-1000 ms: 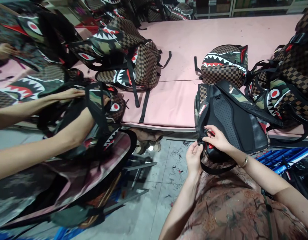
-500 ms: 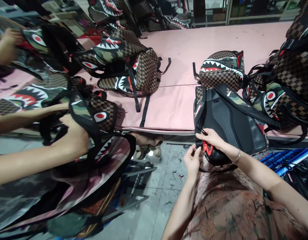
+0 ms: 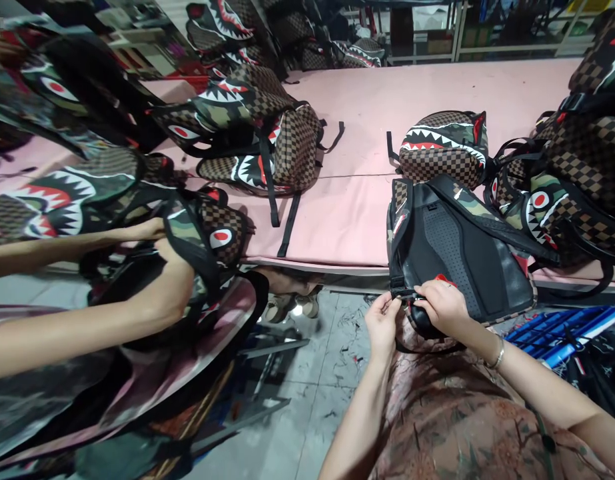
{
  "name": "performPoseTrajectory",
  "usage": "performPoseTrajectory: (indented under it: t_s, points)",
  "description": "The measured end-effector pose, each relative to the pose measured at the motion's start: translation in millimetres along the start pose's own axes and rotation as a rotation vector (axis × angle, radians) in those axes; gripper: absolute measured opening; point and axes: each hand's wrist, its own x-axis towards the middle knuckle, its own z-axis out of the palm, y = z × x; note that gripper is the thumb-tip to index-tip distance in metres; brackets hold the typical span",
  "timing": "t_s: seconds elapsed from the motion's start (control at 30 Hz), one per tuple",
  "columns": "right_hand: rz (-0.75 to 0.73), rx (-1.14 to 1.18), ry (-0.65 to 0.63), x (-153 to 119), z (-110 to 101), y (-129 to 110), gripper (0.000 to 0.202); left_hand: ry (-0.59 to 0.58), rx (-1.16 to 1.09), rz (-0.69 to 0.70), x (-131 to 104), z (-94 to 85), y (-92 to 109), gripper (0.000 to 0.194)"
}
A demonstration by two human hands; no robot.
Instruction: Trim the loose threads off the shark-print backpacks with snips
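Note:
A black-backed backpack [image 3: 450, 247] with camouflage shoulder straps lies tilted over the table edge towards my lap, its padded back facing up. At its lower left corner, my left hand [image 3: 382, 323] pinches a narrow black strap [image 3: 404, 293] between thumb and fingers. From the other side, my right hand [image 3: 442, 307] has its fingers closed on the same strap. Behind the right hand's knuckles shows a bit of a red object [image 3: 441, 277], mostly hidden; I cannot tell its kind.
Checkered shark-mouth backpacks lie on the pink table [image 3: 347, 220], with one bag [image 3: 442, 150] just beyond mine and a pile [image 3: 582, 180] at right. At left, a co-worker's hands [image 3: 172, 280] handle another backpack [image 3: 207, 233]. Blue bars [image 3: 562, 337] lie low at right.
My right hand has moved down and turned, from above the red looped object to the strap end beside my left hand. The red object is now mostly covered. The co-worker's hands shifted slightly right.

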Motion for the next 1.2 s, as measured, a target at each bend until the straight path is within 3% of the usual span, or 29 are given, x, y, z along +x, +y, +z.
performPoseTrajectory:
  t_s: [0.3, 0.47, 0.57, 0.67, 0.8, 0.87, 0.97, 1.07, 1.13, 1.2]
  points:
    - [0.019, 0.015, -0.069, 11, -3, -4, 0.021, -0.001, 0.020, -0.006, -1, 1.4, -2, 0.020]
    - [0.233, 0.357, -0.113, 16, -10, 0, 0.014, 0.010, 0.084, 0.030, -1, 1.0, 0, 0.021]
    - [0.253, 0.521, -0.134, 19, -11, -3, 0.019, 0.019, 0.153, 0.076, -1, 1.4, -1, 0.021]
    - [0.202, 0.435, -0.076, 21, -3, -11, 0.029, 0.045, 0.238, 0.143, -4, 2.9, -6, 0.019]
    - [0.175, 0.397, 0.034, 20, 15, -21, 0.026, 0.054, 0.309, 0.221, -7, 4.5, -11, 0.017]
    - [0.253, 0.499, 0.085, 19, 20, -23, 0.018, 0.052, 0.319, 0.216, -6, 3.9, -11, 0.015]
    - [0.559, 0.688, 0.117, 15, 22, -18, 0.015, 0.037, 0.285, 0.165, -3, 2.0, -8, 0.017]
    - [0.783, 0.870, 0.051, 8, 17, -6, 0.022, 0.017, 0.211, 0.117, 0, 0.0, -7, 0.022]
    - [0.749, 0.842, -0.040, 3, 10, 2, 0.022, 0.013, 0.180, 0.100, 1, -0.9, -7, 0.023]
    - [0.621, 0.670, -0.112, -2, 2, 7, 0.018, 0.008, 0.163, 0.081, 1, -1.3, -7, 0.022]
